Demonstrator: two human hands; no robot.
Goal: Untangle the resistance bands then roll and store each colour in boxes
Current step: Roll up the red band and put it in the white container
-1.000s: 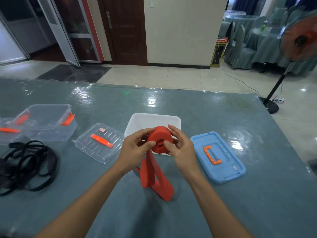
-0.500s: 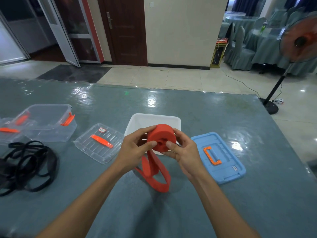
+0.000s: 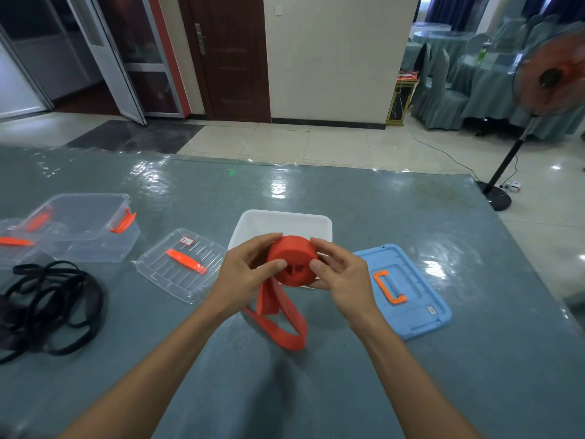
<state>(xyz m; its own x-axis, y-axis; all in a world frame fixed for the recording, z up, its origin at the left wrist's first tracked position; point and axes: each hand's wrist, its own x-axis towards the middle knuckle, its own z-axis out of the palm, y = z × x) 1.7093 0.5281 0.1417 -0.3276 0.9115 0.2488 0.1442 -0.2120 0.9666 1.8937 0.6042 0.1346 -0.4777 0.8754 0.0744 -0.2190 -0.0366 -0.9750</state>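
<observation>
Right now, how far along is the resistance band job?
Done: the red band is free of the black bands and mostly rolled. In hand: the left hand and right hand hold the roll near the white box, with a loose tail hanging to the table. Left: finish rolling, box it, then untangle, roll and box the black bands; the clear box beside them looks empty.

— Any writing you can read?
— None. The clear lid (image 3: 180, 264), left of the white box (image 3: 285, 221), carries a small red-edged sticker (image 3: 186, 240), but its print is too small to make out.
</observation>
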